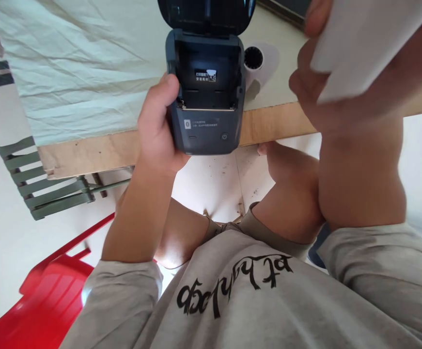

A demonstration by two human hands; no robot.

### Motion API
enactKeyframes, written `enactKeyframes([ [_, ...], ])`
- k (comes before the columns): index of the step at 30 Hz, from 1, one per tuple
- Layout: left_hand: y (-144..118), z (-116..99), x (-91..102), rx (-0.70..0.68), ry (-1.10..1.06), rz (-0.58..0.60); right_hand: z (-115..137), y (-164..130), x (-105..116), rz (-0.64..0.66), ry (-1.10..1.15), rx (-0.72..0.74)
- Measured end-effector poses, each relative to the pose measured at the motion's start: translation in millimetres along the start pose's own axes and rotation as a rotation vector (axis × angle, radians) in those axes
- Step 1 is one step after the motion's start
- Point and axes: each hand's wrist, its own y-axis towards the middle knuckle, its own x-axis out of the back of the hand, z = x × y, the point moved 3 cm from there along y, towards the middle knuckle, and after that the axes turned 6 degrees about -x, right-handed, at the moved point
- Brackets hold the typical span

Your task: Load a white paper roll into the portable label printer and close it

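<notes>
My left hand (158,123) grips a dark grey label printer (206,97) by its left side, held over the table's front edge. Its lid (206,14) is flipped up and the paper bay inside is empty, with a small white sticker on the back wall. My right hand (327,82) is raised at the upper right, close to the camera, and holds a white sheet of paper (363,43). A white paper roll (256,60) with a dark core lies on the table just right of the printer.
The wooden table (94,152) is covered by a pale cloth (76,68). A green slatted chair (47,179) stands at the left under the table edge. A red plastic chair (47,295) is at the lower left. My knees and grey shirt fill the bottom.
</notes>
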Motion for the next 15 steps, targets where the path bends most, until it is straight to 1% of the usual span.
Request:
enactKeyframes([
  [3, 1, -2, -5.0, -0.051, -0.009, 0.053, -23, 13, 12, -0.056, 0.066, -0.049],
  [4, 1, -2, -5.5, -0.076, -0.022, 0.054, -31, 16, 16, -0.078, 0.071, -0.043],
  [6, 1, 0, -5.5, -0.114, -0.04, 0.075, -46, 19, 23, -0.135, 0.042, 0.019],
  [9, 3, 3, -3.5, -0.117, -0.014, 0.097, -60, 20, 29, -0.191, -0.098, 0.171],
  [11, 3, 2, -2.0, -0.15, -0.007, 0.095, -64, 21, 29, -0.204, -0.227, 0.261],
  [13, 4, 1, -1.3, -0.168, -0.024, 0.101, -67, 21, 29, -0.204, -0.345, 0.325],
  [15, 4, 1, -1.5, -0.145, -0.036, 0.12, -69, 22, 29, -0.177, -0.434, 0.353],
])
